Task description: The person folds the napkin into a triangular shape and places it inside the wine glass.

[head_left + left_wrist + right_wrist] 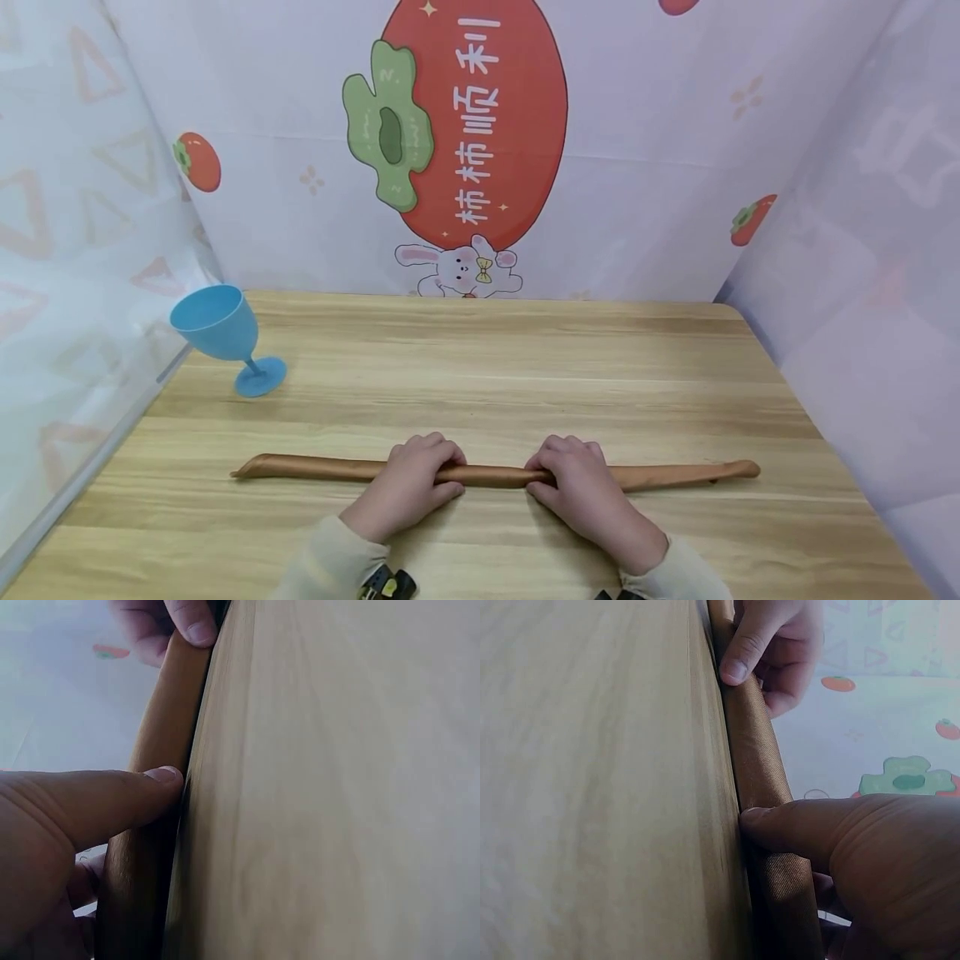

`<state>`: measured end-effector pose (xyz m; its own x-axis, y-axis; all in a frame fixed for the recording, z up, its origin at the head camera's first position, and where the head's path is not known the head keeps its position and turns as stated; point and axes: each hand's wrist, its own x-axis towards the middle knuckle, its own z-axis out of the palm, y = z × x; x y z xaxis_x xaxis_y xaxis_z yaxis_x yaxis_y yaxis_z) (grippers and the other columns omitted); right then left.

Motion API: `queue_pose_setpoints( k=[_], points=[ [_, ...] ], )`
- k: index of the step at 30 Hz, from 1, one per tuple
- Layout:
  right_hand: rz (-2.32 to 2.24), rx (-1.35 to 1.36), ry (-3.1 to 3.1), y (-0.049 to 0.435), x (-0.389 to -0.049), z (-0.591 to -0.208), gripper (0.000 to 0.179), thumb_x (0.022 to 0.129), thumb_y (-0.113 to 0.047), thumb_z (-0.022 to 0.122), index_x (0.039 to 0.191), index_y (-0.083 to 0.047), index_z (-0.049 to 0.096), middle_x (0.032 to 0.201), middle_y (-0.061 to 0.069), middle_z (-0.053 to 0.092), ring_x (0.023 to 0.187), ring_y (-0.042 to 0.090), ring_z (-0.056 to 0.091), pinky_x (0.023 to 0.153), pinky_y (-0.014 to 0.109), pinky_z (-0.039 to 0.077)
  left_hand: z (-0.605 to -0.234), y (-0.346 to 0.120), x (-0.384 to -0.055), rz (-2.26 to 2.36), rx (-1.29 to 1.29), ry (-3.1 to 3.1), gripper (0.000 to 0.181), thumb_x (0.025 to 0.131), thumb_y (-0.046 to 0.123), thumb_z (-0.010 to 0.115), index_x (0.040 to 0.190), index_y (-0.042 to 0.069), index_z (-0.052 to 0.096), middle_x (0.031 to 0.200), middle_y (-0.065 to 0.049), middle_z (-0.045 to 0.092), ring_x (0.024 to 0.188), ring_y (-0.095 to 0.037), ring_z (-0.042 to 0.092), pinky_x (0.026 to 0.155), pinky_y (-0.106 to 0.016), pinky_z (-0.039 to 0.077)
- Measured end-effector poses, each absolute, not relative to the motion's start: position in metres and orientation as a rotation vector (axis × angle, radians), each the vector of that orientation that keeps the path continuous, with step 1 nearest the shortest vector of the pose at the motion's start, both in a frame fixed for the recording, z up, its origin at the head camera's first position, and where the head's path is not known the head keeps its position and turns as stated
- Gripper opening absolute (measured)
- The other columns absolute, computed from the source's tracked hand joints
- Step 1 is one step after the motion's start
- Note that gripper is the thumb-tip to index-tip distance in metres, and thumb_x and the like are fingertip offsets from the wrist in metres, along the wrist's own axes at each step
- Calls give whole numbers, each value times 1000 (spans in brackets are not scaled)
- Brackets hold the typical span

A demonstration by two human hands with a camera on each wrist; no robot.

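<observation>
A brown satiny cloth (491,476), rolled into a long thin strip, lies across the front part of the wooden table. Left of its middle, my left hand (412,482) grips the roll, thumb on the near side and fingers over the far side. My right hand (581,492) holds it the same way, right of the middle. A short stretch of roll shows between the hands. In the left wrist view, the left thumb (127,796) presses the cloth close to the tabletop. The right wrist view shows the right thumb (799,829) on the cloth's woven surface.
A blue plastic goblet (225,329) stands at the table's back left. White printed sheets (637,150) enclose the back and both sides, the back one with a large red persimmon (517,100). The wooden tabletop (487,375) extends behind the roll.
</observation>
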<state>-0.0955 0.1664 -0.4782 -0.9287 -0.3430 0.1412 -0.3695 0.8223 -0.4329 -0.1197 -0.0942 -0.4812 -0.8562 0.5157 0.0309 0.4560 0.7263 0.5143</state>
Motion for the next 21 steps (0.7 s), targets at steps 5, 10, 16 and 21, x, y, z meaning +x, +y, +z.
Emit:
queue_pose_setpoints(
  k=[5,10,16,21],
  points=[
    [710,576,-2946,167,-95,-478,12,81,-24,84,86,-24,73,84,-21,55,81,4,51,77,34,33,-479,-85,-120,785,814,2811,17,87,27,79,98,23,67,89,14,56,87,-12,52,76,-36,37],
    [711,585,-2942,167,-95,-477,13,81,-23,85,86,-24,73,84,-21,54,80,4,50,77,34,33,-475,-78,-119,792,829,2807,17,87,25,80,98,22,67,89,13,55,87,-12,53,76,-36,38],
    [716,585,-2942,166,-95,-476,13,81,-23,85,86,-24,73,83,-21,54,80,4,49,77,34,33,-473,-73,-119,778,818,2787,15,88,26,79,98,22,68,88,13,55,87,-12,52,76,-35,37],
    [727,588,-2945,166,-94,-475,13,81,-23,84,86,-24,73,84,-21,54,81,4,50,76,33,33,-472,-69,-120,768,813,2782,14,87,27,79,95,23,68,86,14,53,85,-12,51,75,-35,37]
  ],
)
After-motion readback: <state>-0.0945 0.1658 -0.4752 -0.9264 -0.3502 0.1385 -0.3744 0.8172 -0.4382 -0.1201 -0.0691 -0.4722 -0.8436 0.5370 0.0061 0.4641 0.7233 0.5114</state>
